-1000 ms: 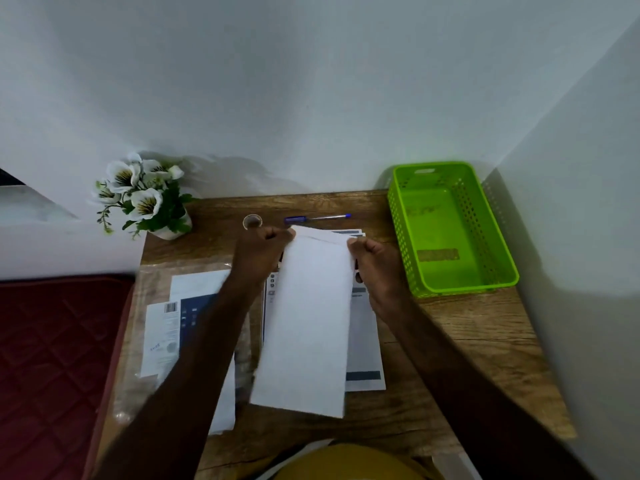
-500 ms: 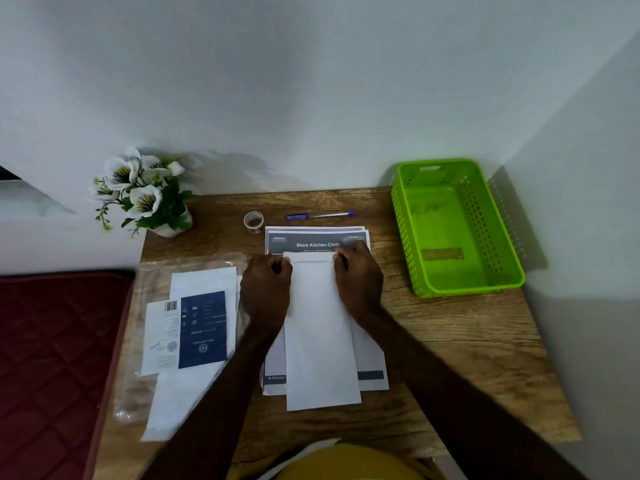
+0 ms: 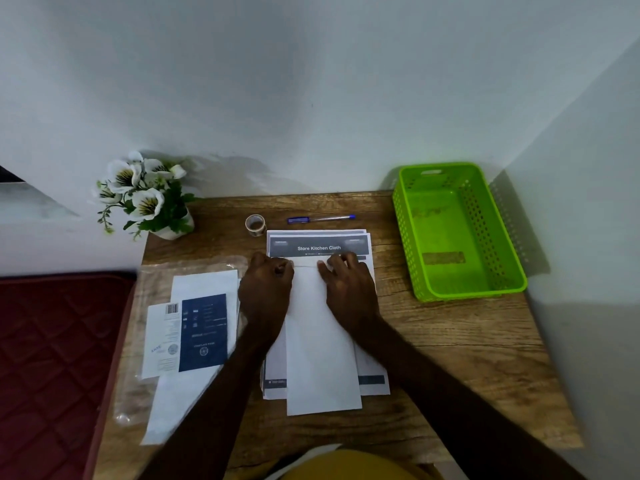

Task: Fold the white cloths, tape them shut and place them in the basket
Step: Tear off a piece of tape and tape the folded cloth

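On the left, our left hand (image 3: 266, 289) curls into a fist, pinning the white cloth's (image 3: 320, 341) far edge; our right hand (image 3: 348, 289) presses it with flatter fingers. We should crease evenly, corners matched, before reaching for tape (image 3: 255, 224). Rightmost, the basket (image 3: 512, 244) waits.

I see both forearms reaching up from the near edge, converging toward the middle. My left hand (image 3: 266, 289) lies knuckles-up, its fingers curled into a loose fist at the far end. My right hand (image 3: 349, 289) lies palm-down just to its right, its fingers (image 3: 332, 265) spread flat and pointing far-left. The two hands are near each other but apart.
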Demonstrator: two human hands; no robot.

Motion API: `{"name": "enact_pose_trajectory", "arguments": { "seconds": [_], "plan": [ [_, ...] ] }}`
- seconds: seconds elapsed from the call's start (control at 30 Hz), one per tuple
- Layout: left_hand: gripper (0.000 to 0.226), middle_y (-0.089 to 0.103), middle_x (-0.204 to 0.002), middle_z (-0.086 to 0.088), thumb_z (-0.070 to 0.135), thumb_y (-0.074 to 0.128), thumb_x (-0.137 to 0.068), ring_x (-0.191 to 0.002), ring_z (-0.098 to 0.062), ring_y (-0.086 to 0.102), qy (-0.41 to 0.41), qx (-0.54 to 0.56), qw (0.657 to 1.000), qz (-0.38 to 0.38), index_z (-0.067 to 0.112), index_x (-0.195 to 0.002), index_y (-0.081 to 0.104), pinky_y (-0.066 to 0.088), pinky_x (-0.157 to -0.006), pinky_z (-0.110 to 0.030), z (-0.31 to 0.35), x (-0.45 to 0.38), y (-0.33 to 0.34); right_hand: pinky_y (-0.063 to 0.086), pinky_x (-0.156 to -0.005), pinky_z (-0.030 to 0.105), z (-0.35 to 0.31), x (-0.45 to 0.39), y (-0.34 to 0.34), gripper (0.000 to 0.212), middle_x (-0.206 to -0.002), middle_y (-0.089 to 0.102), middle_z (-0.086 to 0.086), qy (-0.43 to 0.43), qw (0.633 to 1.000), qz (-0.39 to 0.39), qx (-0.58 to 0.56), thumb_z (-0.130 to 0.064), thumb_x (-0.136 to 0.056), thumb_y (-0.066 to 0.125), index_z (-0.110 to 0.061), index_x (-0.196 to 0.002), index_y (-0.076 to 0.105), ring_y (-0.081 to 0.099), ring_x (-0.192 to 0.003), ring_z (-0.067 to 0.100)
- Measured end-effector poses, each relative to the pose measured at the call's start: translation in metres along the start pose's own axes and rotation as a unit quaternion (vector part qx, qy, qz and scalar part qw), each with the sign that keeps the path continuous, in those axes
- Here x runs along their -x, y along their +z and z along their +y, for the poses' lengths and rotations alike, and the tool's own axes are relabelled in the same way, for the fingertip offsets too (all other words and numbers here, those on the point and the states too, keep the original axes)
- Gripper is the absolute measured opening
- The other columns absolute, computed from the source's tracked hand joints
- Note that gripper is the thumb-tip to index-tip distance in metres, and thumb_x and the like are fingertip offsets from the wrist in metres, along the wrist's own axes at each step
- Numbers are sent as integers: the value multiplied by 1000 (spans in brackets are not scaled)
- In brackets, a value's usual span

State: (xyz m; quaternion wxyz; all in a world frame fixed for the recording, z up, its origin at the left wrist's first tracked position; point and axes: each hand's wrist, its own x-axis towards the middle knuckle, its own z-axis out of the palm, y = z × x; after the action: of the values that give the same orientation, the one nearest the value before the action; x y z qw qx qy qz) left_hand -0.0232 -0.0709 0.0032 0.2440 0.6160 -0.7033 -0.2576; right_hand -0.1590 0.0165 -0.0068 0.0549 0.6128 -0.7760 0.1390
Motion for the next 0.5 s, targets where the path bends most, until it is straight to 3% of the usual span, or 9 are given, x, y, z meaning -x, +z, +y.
{"name": "enact_pose_trajectory", "arguments": {
  "seconds": [0.1, 0.2, 0.27, 0.37, 0.5],
  "plan": [
    [19, 72, -94, -12, 29, 74, -93, -75, -29, 70, 93, -25, 993, 73, 20, -103, 60, 48, -66, -30, -5, -17, -8, 60, -77, 44, 0, 0, -3, 32, -106, 72, 13, -8, 1000, -12, 14, -6, -81, 77, -5, -113, 74, 67, -109, 39],
    [28, 67, -90, -20, 19, 77, -90, -65, -34, 65, 136, -85, 978, 135, 17, -102, 52, 46, -54, -33, -7, -42, -16, 60, -81, 43, 0, 2, -6, 33, -110, 72, 14, -7, 999, -25, 26, -6, -82, 76, -5, -115, 74, 66, -113, 39],
    [18, 62, -104, -22, 24, 69, -96, -77, -37, 65, 129, -119, 978, 109, 12, -107, 60, 45, -57, -35, -8, -54, -17, 58, -85, 43, -2, 3, -6, 34, -113, 72, 14, -6, 999, -36, 29, -6, -84, 72, -5, -118, 73, 65, -116, 39],
    [24, 57, -117, -22, 27, 63, -99, -94, -39, 62, 118, -159, 979, 44, 13, -118, 64, 52, -68, -43, -12, -65, -15, 57, -86, 44, -2, 5, -7, 37, -115, 70, 14, -5, 998, -53, 34, -6, -86, 69, -6, -123, 70, 64, -118, 39],
    [30, 54, -123, -23, 28, 59, -102, -102, -39, 60, 96, -185, 978, -8, 9, -124, 63, 52, -76, -46, -12, -67, -13, 56, -86, 43, -2, 5, -10, 39, -116, 70, 13, -3, 997, -68, 41, -7, -87, 68, -8, -125, 69, 63, -117, 38]
  ]
}}
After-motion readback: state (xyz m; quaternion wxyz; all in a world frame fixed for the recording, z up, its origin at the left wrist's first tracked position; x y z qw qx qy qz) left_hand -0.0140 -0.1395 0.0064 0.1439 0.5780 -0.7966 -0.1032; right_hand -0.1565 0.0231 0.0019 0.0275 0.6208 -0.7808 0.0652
